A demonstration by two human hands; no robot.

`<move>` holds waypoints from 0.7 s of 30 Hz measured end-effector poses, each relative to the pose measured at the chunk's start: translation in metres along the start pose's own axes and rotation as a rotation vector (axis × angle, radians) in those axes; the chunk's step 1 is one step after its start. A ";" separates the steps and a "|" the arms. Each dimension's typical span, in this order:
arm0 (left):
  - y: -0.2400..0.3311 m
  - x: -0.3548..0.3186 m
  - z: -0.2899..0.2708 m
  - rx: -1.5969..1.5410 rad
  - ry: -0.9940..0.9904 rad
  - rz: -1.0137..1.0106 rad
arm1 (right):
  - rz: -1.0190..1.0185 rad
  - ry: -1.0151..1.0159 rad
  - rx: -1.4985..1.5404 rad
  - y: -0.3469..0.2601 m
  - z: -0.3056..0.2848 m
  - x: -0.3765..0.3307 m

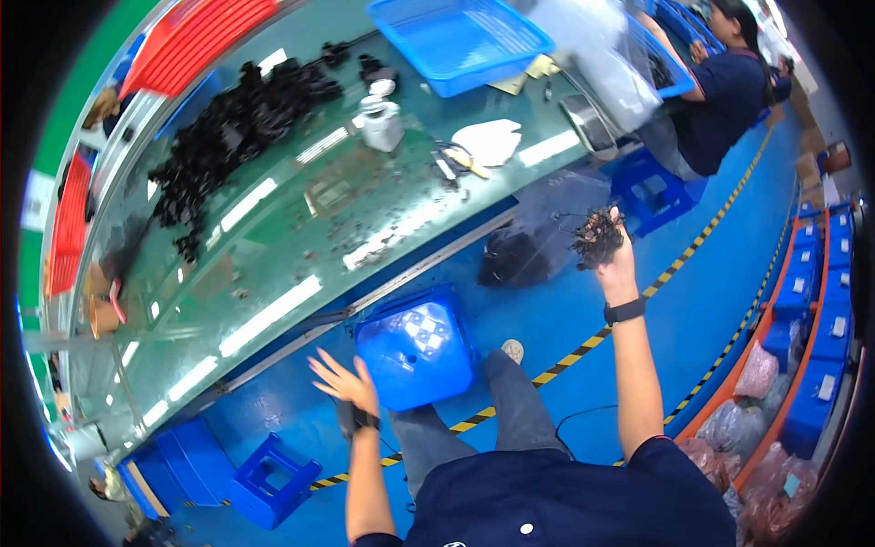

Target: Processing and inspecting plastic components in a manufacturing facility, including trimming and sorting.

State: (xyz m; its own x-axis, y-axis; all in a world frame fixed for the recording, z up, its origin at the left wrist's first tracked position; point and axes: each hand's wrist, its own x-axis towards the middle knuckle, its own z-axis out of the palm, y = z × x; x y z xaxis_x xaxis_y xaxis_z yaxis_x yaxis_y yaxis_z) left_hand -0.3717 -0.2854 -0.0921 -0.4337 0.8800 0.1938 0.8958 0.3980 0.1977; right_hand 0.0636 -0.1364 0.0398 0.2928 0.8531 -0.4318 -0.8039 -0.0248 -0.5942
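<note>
My right hand (619, 263) is raised out to the right, its fingers closed round a clump of thin black scraps (597, 239). Below that hand and to its left, a clear plastic bag (558, 214) with dark contents at its bottom stands on the floor beside the table. My left hand (350, 385) hangs in the air near the table's front edge, fingers spread, holding nothing. Just to its right is a blue stool (415, 351) in front of my legs. On the green tabletop (273, 264) lies a long heap of small black parts (237, 132).
A white bottle (380, 126), pliers (448, 162), a white cloth-like piece (488, 142) and a blue tray (460, 46) are on the table. A co-worker (720, 100) sits at the far right. Another blue stool (272, 480) stands lower left. Blue bins (814, 392) line the right side.
</note>
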 end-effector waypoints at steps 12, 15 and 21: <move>0.154 -0.193 0.075 -0.475 -1.247 0.168 | 0.004 0.182 -0.035 -0.115 -0.113 -0.007; 0.213 -0.154 0.089 -0.722 -1.068 0.095 | -0.012 0.258 -0.066 -0.125 -0.126 -0.014; 0.333 -0.069 0.087 -1.119 -1.008 -0.192 | 0.030 0.235 -0.105 -0.132 -0.138 -0.002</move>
State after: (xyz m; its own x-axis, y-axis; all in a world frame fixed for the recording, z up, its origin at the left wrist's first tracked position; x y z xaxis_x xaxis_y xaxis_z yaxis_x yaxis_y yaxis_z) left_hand -0.0347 -0.1914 -0.1232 0.1290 0.8283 -0.5453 0.1018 0.5359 0.8381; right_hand 0.2405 -0.2070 0.0258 0.3921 0.7067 -0.5890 -0.7595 -0.1125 -0.6407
